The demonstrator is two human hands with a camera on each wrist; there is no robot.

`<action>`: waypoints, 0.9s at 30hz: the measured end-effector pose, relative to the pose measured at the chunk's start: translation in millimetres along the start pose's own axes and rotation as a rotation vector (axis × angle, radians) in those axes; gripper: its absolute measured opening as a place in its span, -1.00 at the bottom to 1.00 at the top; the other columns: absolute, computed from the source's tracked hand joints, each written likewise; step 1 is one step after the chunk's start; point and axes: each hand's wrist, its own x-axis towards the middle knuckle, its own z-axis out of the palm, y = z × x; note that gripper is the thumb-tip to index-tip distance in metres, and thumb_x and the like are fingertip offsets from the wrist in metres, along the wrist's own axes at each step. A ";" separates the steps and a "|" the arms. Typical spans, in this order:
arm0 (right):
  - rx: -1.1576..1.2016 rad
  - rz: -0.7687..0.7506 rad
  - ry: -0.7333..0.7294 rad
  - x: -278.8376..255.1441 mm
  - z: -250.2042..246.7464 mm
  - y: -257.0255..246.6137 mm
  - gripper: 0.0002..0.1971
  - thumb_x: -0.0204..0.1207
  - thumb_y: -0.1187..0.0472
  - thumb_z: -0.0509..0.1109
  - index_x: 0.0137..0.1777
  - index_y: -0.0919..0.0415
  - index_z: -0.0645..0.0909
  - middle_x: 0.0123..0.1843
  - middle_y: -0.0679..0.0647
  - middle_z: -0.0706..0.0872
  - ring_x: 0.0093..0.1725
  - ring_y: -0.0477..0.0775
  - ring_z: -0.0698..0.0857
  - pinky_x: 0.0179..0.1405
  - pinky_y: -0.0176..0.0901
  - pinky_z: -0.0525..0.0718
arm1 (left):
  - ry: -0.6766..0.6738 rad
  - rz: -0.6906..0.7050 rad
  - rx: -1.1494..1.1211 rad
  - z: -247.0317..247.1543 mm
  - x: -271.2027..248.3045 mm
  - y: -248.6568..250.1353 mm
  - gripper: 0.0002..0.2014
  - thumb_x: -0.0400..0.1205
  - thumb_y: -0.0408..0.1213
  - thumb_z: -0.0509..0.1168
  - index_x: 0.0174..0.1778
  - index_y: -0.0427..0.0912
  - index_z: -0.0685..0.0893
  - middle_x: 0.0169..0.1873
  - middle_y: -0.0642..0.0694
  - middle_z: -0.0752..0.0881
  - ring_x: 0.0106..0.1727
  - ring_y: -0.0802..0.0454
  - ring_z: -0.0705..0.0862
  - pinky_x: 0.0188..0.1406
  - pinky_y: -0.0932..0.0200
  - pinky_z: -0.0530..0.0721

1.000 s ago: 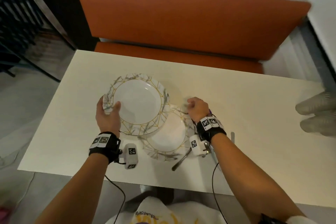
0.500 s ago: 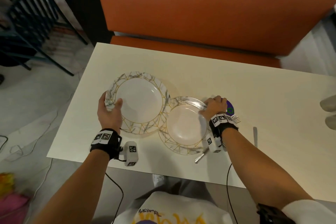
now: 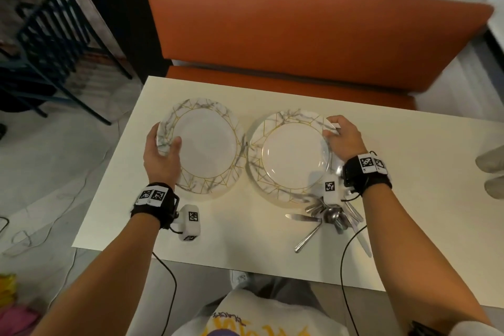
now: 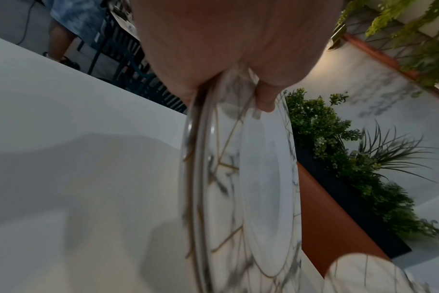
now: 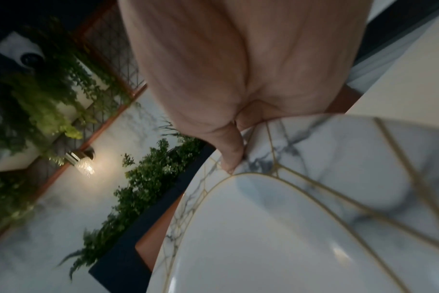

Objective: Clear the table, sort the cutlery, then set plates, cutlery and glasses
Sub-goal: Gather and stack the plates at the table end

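Cutlery heap (image 3: 331, 215) at table's (image 3: 436, 172) near edge, left hand (image 3: 161, 155) pinching left plate's (image 3: 207, 144) rim, right hand (image 3: 342, 136) pinching right plate (image 3: 294, 155).

Two plates are set side by side on the table (image 3: 409, 199), the left plate (image 3: 207, 144) at 9 o'clock of the right plate (image 3: 294, 155); a cutlery pile (image 3: 330, 215) is found at 5 o'clock of the right plate, a bench (image 3: 300, 35) at 12 o'clock

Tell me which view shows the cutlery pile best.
The head view. The cutlery lies in a heap on the table, just below the right plate and under the right wrist, with a knife and a spoon showing. Neither wrist view shows it: both look along the hands at the plates.
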 end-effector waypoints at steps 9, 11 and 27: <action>0.305 0.187 -0.031 -37.0 57.0 -10.7 -0.78 0.68 0.25 0.33 0.28 0.06 0.59 0.00 0.18 0.79 -0.30 0.05 0.70 -0.45 -0.20 0.68 | -0.155 -0.203 -0.263 35.0 -31.9 7.3 -0.52 0.69 -0.33 0.39 0.56 0.03 0.62 0.40 0.05 0.73 0.44 0.07 0.68 0.53 -0.02 0.61; 0.290 0.196 -0.051 -49.7 74.7 -12.6 -0.77 0.72 0.23 0.26 0.33 0.10 0.53 -0.02 0.19 0.77 -0.29 0.06 0.69 -0.44 -0.19 0.64 | -0.171 -0.265 -0.330 42.1 -36.1 10.3 -0.54 0.71 -0.38 0.34 0.54 0.01 0.64 0.37 0.03 0.76 0.40 0.07 0.72 0.50 -0.02 0.63; -0.027 0.081 -0.042 -71.5 104.9 -0.5 -0.57 0.80 0.15 0.09 0.63 0.20 0.31 0.16 0.35 0.72 0.15 0.35 0.72 0.01 -0.04 0.59 | -0.279 -0.236 -0.156 62.7 -53.4 19.3 -0.49 0.71 0.04 0.33 0.63 0.27 0.50 0.64 0.06 0.50 0.62 0.02 0.48 0.61 -0.10 0.46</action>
